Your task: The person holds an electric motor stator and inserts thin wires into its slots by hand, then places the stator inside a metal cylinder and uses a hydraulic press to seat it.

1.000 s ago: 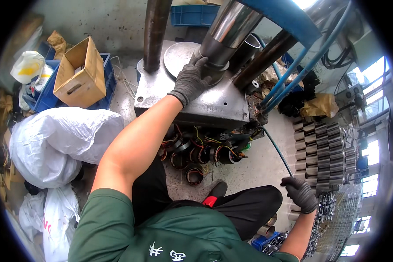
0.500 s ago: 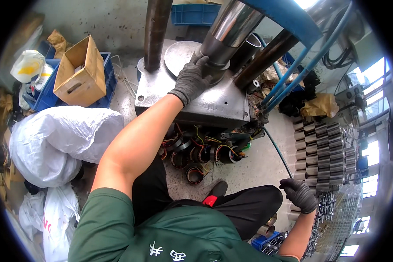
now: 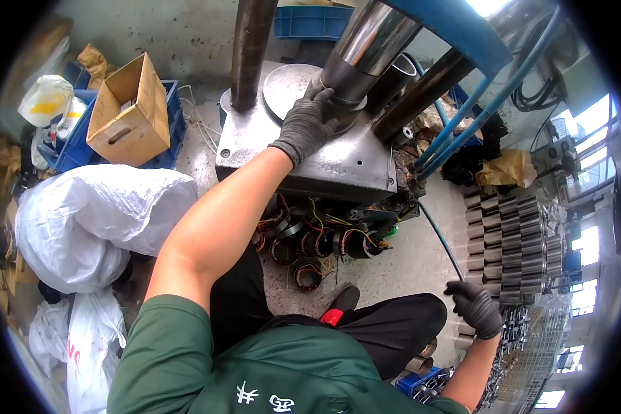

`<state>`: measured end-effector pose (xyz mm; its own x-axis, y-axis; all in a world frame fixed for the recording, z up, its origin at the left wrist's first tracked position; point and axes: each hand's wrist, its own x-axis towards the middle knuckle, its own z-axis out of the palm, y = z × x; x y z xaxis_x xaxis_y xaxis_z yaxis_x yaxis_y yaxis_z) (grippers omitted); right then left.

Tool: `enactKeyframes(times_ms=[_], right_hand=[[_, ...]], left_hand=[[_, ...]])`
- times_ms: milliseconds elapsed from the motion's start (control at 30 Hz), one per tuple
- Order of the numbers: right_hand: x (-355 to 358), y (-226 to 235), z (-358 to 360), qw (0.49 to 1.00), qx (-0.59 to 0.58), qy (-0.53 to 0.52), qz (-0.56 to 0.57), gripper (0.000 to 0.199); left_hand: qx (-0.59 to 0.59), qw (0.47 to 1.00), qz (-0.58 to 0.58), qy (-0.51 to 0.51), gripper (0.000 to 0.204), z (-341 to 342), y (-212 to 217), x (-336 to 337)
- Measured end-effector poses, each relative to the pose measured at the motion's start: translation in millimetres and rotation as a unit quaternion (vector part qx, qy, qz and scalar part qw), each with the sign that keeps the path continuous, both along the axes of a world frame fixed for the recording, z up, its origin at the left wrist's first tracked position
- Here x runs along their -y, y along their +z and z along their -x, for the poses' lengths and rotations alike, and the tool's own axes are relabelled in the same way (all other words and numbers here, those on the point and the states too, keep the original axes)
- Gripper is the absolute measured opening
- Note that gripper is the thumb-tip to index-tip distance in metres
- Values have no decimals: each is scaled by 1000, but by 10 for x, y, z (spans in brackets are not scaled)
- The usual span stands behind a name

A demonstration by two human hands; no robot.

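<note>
My left hand [image 3: 305, 125], in a dark grey knitted glove, reaches to the press bed. Its thumb and fingers cup the near left side of a dark metal cylinder [image 3: 346, 81] under the shiny press ram [image 3: 378, 34]. Beside that cylinder, a round metal plate [image 3: 281, 86] lies on the steel bed [image 3: 310, 165]. Out to the right, my gloved right hand [image 3: 477, 310] is closed at the end of a thin dark lever rod [image 3: 438, 234] that runs from the press. Its fingertips curl over the rod's end, which they partly hide.
Several wound motor stators [image 3: 308, 276] with coloured wires sit on the floor beneath the bed. Metal sleeves [image 3: 507, 234] stand stacked at right. Dark columns [image 3: 250, 55] and blue hoses [image 3: 462, 124] flank the ram. A cardboard box [image 3: 127, 131] and white sacks [image 3: 103, 221] lie at left.
My right hand has shifted slightly at the end of the lever rod. My left hand stays against the cylinder; the whole view has moved a little.
</note>
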<state>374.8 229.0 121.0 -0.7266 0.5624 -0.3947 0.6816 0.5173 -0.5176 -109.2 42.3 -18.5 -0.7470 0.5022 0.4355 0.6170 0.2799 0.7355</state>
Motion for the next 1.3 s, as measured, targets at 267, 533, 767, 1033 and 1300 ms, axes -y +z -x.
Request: enactKeyframes(times_ms=[267, 533, 767, 1033, 1300], right_hand=[[-71, 77, 5, 998, -61, -33, 4, 33], [-281, -13, -14, 972, -179, -2, -150, 26], [-910, 568, 884, 815, -345, 44, -463, 17], [-1739, 929, 1622, 713, -245, 141, -641, 20], [-1970, 918, 1549, 773, -181, 53, -606, 33]], left_hand=[[1, 1000, 3, 2, 71, -5, 0, -5], [-4, 999, -40, 2, 64, 71, -32, 69], [-14, 978, -164, 130, 31, 487, -277, 569], [1, 973, -23, 228, 31, 759, -449, 1354], [-65, 918, 359, 156, 72, 229, -283, 1144]])
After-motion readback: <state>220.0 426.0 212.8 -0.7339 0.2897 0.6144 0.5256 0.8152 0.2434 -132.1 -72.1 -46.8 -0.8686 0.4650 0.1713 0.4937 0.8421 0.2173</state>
